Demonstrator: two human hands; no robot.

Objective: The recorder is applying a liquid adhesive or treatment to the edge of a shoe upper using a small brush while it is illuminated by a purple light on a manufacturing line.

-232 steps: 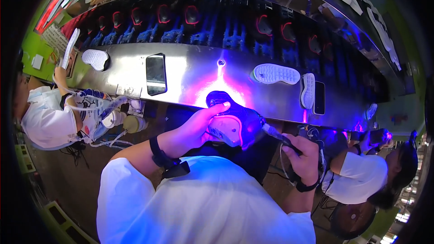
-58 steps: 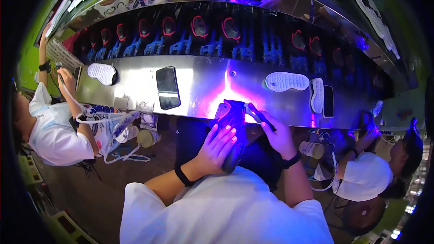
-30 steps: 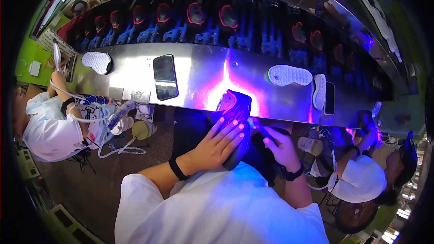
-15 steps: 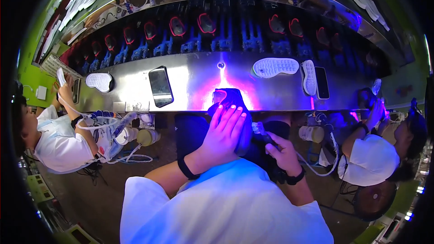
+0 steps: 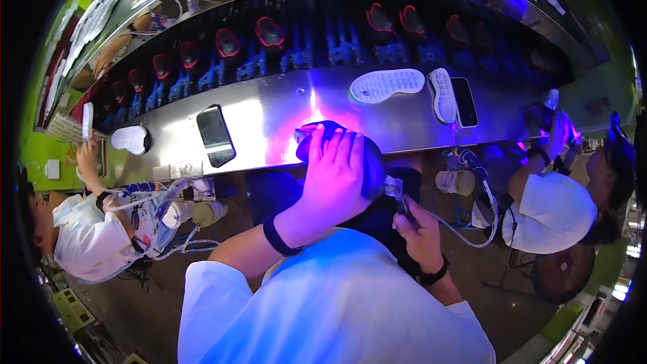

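Under violet light at the front edge of the metal table, a dark shoe upper (image 5: 375, 170) is tilted with its toe toward me. My left hand (image 5: 333, 175) lies across it and grips it, fingers stretched over the far part. My palm and fingers hide much of its surface. My right hand (image 5: 420, 234) is closed round the dark handle of a brush (image 5: 393, 189), whose pale head is at the shoe's right side. Whether the bristles touch the shoe is hard to tell. A pale tube (image 5: 458, 229) runs from near my right hand toward the right.
On the metal table (image 5: 263, 128) lie a phone (image 5: 216, 135), a white sole (image 5: 387, 85), a narrower sole (image 5: 442, 96) and another phone (image 5: 465, 102). Behind runs a dark rack (image 5: 296, 57) with red-edged shoe uppers. Co-workers sit left (image 5: 94, 229) and right (image 5: 549, 212), beside pots (image 5: 455, 182).
My view has swung, so the table slants and its items appear shifted left and up. The shoe upper has turned in my left hand. The brush stays beside it in my right hand.
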